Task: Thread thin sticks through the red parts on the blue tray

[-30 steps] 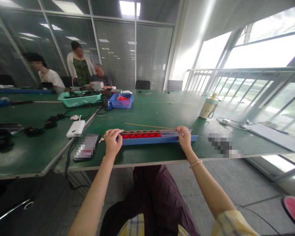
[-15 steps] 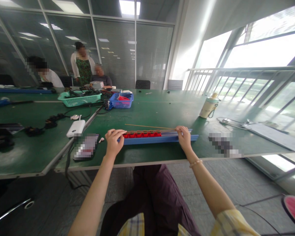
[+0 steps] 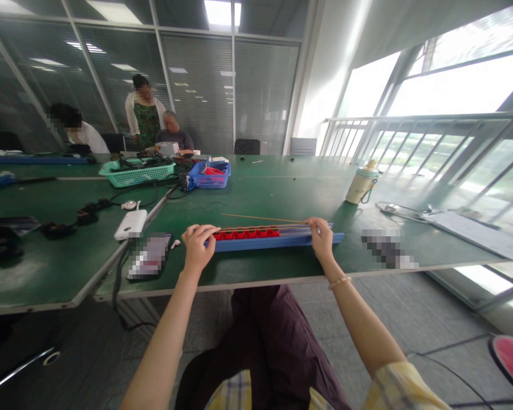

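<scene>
A long blue channel [image 3: 265, 244] lies across the green table near its front edge. Several red pieces [image 3: 250, 233] sit in a row inside its left part, with a thin yellowish strip running along above them. My left hand [image 3: 199, 239] is closed at the channel's left end, fingertips on the strip's end. Near the right end my right hand [image 3: 320, 233] is closed, pinching thin strips at the channel's top. One strip [image 3: 260, 217] slants away leftward behind the channel, its far end free.
A phone [image 3: 150, 256] and a white power bank [image 3: 130, 224] lie left. A bottle [image 3: 361, 183] stands back right, another dark item [image 3: 385, 247] in front of it. Green basket [image 3: 137, 174] and blue basket [image 3: 209, 175] stand at the back. Several people are beyond.
The free end of the slanting strip has shifted slightly right. Both hands keep nearly the same place on the channel.
</scene>
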Available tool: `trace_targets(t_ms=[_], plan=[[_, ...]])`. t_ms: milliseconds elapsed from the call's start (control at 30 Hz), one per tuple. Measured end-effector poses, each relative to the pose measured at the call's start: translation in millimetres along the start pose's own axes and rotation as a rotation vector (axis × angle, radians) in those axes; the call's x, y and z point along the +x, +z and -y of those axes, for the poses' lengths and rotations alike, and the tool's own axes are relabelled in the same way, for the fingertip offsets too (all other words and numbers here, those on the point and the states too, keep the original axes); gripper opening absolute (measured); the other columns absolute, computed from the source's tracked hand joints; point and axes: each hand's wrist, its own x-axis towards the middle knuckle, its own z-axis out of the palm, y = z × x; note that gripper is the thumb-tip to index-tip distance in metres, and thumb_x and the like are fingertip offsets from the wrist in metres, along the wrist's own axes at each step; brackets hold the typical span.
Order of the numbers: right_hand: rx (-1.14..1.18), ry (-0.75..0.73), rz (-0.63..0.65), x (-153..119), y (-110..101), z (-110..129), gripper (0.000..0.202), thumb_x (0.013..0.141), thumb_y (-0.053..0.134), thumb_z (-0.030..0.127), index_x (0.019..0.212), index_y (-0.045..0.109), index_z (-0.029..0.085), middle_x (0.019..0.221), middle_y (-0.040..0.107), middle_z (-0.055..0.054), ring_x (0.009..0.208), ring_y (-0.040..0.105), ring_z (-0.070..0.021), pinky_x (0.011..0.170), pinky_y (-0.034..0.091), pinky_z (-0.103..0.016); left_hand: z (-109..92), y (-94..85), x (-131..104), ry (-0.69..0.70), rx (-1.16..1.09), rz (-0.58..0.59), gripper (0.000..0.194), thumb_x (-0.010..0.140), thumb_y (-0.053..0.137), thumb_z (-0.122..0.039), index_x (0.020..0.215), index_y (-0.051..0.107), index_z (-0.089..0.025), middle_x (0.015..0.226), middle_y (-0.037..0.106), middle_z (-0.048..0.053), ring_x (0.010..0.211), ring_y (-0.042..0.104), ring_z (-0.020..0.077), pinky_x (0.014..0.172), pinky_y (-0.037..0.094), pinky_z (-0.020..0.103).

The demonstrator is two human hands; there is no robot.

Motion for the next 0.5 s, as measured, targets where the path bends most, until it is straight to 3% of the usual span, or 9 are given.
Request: trace_targets(t_ms=[167,333,500], plan=[[0.018,0.022,-0.042,-0.4,-0.4,-1.4,0.033,0.098,0.046,0.043,0.083,0.068,0.023,0.088,0.071,-0.006,0.09,0.062,-0.024,0.087,0.045,-0.039,0.7,0.6,-0.3,-0.002,-0.002,0.001,0.031,0.091,0.05,-0.02,0.102,0.076,-0.031,0.106,0.075,0.001,0.107,0.052,0.0255,0.096,0.037,0.044],[0.068,0.14,-0.174,-0.8,-2.0,-10.9,0.036,0.097,0.047,0.047,0.085,0.068,0.021,0.087,0.071,-0.007,0.087,0.062,-0.0233,0.083,0.046,-0.037,1.3,0.7,-0.4,-0.002,-0.003,-0.004,0.031,0.091,0.049,-0.02,0.102,0.076,-0.03,0.106,0.075,0.001,0.107,0.052,0.0257,0.096,0.037,0.044],[0.101,0.134,-0.152,0.4,-2.3,-11.1,0.037,0.098,0.046,0.049,0.086,0.067,0.021,0.087,0.071,-0.006,0.088,0.063,-0.0232,0.084,0.045,-0.037,1.0,0.7,-0.4,0.001,-0.002,-0.002,0.031,0.091,0.048,-0.021,0.102,0.076,-0.03,0.105,0.074,0.001,0.107,0.053,0.026,0.096,0.038,0.044]])
